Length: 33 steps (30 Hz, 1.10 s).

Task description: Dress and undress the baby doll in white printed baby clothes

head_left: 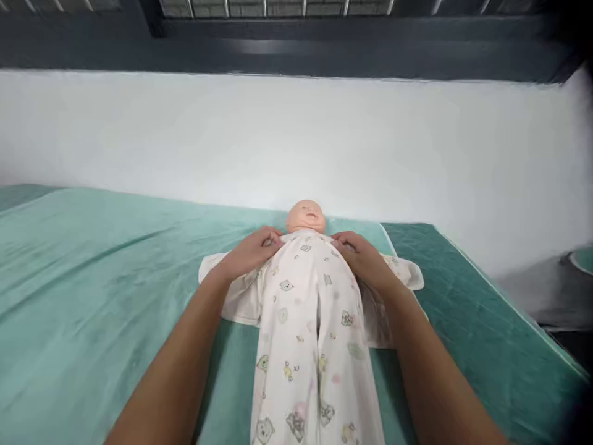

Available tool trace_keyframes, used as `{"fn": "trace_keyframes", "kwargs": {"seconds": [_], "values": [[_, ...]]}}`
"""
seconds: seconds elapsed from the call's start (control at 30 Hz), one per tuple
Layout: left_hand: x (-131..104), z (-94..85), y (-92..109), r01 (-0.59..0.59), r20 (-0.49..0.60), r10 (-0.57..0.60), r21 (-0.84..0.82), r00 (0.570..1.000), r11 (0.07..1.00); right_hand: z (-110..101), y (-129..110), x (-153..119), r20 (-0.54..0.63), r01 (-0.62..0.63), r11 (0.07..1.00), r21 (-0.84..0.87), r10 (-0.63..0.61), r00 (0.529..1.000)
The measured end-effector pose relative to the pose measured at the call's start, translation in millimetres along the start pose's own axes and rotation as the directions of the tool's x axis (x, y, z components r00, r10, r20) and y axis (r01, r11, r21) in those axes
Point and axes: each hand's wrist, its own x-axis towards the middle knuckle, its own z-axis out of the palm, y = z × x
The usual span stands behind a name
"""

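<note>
Doll (306, 216) under printed clothing (296, 296), body hidden, lower cloth cut off, both hands (260, 248) (359, 253) part-curled at its upper edges, grip unclear

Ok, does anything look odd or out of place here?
Nothing looks spilled or damaged. One oddity: the patterned trousers reach right up to the neck of the doll, hiding its body, with a pale top spread out underneath.

White wall (139, 130) behind green covers (106, 259)

The wall rises at the covers' far edge. Above it runs a dark beam (296, 49), topped by metal bars (265, 8). Beyond the covers' right edge, blurred, lies a grey item (551, 296), possibly fabric.
</note>
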Motion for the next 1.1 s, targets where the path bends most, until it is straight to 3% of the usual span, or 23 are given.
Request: {"fn": "trace_keyframes", "kwargs": {"seconds": [0.1,0.2,0.33,0.43,0.53,0.63,0.8,0.9,1.0,1.1], "values": [[1,3.1,0,-0.02,-0.021,0.019,-0.032,1.0,0.999,-8,-1,-3,0.098,-0.007,0.999,0.033,0.004,0.995],[5,10.2,0,-0.013,-0.12,0.007,-0.053,0.993,0.999,-8,0,-4,0.107,-0.05,0.998,0.048,0.045,0.993],[12,22.1,-2,0.071,-0.332,-0.052,0.044,0.942,0.997,6,4,0,-0.08,-0.139,0.99,-0.028,0.137,0.987],[16,28.4,-3,0.105,-0.42,-0.047,0.115,0.906,0.988,16,6,4,-0.228,-0.187,0.976,-0.116,0.157,0.961],[16,30.8,-2,0.104,-0.421,-0.038,0.133,0.906,0.986,19,7,6,-0.262,-0.184,0.979,-0.093,0.154,0.953],[14,29.4,-1,0.048,-0.346,-0.008,0.105,0.938,0.993,18,7,5,-0.224,-0.155,0.988,0.003,0.152,0.963],[9,24.6,-3,-0.134,-0.235,0.164,0.137,0.958,0.981,17,4,1,-0.217,-0.094,0.992,0.081,0.11,0.97],[8,24.1,-4,-0.161,-0.187,0.198,0.196,0.962,0.967,17,4,-1,-0.232,-0.052,0.995,0.087,0.071,0.97],[8,27.4,-4,-0.17,-0.236,0.215,0.2,0.948,0.965,17,3,-4,-0.301,0.021,0.999,0.042,-0.008,0.954],[3,33.8,-5,-0.146,-0.379,0.208,0.188,0.902,0.971,17,1,-12,-0.424,0.106,0.994,-0.015,-0.102,0.9]]}}
